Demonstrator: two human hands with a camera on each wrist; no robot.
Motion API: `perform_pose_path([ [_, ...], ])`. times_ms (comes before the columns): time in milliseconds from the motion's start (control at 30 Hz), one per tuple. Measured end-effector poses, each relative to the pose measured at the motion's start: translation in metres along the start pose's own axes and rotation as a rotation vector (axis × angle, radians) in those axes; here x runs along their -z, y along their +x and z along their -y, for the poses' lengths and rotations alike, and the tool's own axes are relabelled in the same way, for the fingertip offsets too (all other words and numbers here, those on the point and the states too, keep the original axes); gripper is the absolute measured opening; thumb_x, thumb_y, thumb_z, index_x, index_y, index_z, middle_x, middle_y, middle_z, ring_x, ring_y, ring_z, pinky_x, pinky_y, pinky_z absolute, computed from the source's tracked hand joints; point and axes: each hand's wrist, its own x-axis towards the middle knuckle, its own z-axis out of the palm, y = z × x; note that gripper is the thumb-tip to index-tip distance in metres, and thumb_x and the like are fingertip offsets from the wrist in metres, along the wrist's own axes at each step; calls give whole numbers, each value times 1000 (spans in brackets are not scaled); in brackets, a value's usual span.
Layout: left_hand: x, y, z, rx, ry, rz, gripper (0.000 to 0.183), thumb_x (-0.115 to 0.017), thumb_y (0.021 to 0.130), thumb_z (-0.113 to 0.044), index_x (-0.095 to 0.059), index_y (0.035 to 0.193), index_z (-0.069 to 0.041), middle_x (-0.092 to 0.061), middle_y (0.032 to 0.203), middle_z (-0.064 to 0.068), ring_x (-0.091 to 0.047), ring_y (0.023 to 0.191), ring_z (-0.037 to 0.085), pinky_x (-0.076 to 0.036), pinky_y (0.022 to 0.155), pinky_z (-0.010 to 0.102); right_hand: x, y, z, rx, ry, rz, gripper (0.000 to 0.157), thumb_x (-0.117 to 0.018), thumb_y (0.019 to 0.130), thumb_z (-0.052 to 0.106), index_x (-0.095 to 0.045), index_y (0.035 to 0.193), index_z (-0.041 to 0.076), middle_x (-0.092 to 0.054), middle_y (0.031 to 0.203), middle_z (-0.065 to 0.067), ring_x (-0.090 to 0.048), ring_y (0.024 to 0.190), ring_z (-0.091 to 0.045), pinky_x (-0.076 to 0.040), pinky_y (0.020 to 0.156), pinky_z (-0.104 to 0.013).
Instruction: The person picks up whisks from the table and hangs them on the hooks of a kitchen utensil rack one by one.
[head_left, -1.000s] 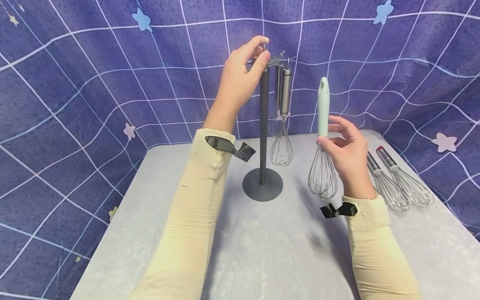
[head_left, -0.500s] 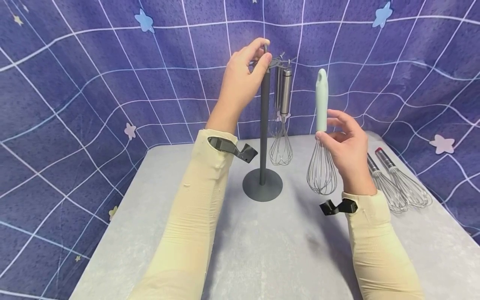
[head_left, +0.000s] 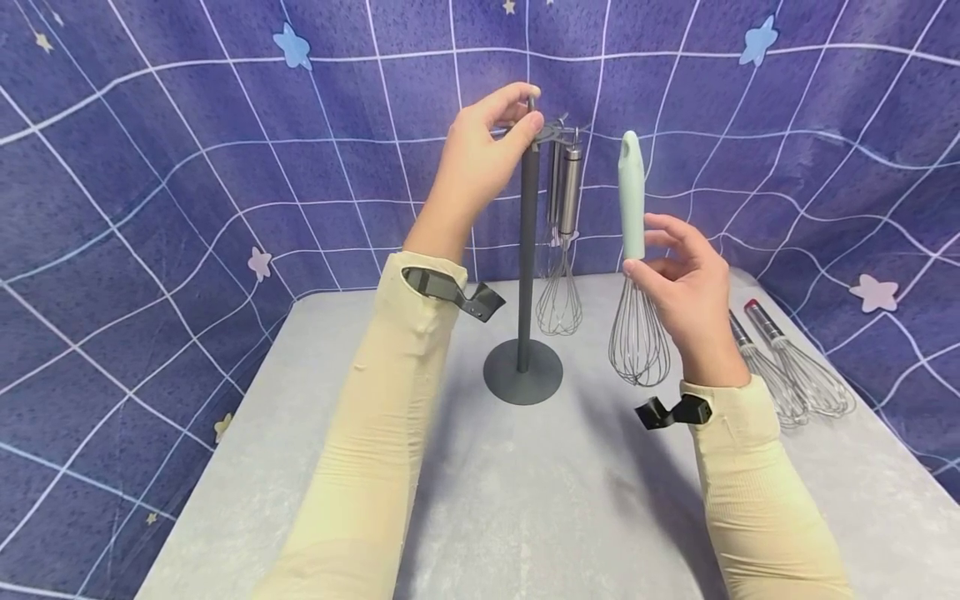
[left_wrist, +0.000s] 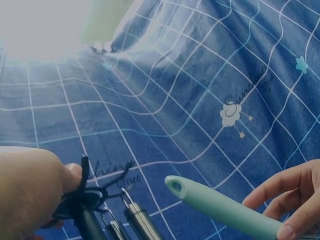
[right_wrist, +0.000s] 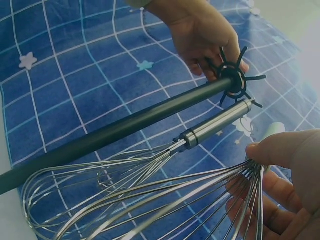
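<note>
At the top of a dark grey hanging stand [head_left: 528,267], my left hand [head_left: 480,154] grips the hook ring [right_wrist: 233,80] between thumb and fingers. My right hand [head_left: 686,279] pinches a whisk with a pale green handle [head_left: 632,196] at the handle's lower end. That whisk is nearly upright, in the air right of the stand, its wire loops [head_left: 639,337] pointing down. Close to it, a steel-handled whisk [head_left: 570,192] hangs from a hook. A second steel handle [left_wrist: 116,229] hangs beside that one, partly hidden.
Two more whisks [head_left: 813,375] lie on the grey tabletop [head_left: 495,500] at the right, one with a red handle end. The stand's round base [head_left: 522,383] rests mid-table. A blue patterned cloth [head_left: 360,100] rises behind the table.
The green-handled whisk has shifted left towards the stand and slightly up in my right hand. My left hand has kept its grip on the stand top.
</note>
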Motion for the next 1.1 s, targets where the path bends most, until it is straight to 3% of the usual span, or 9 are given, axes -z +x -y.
perform_pose_path([
  [467,12,9,-10,118,-81,81,34,-71,95,-20,-69,129,-18,-70,124,2,-62,114,10,-44,100,23,-2,0,11,3,-12,30,55,-75,81,-11,-67,131,12,-68,106,-3,-71,71,-8,-53,67,-21],
  [1100,20,11,-21,235,-16,136,40,-74,94,-28,-67,132,-21,-66,134,-3,-58,123,7,-38,110,30,-7,1,21,11,-6,49,55,-75,82,-10,-67,131,13,-68,109,-5,-71,73,-10,-54,68,-21],
])
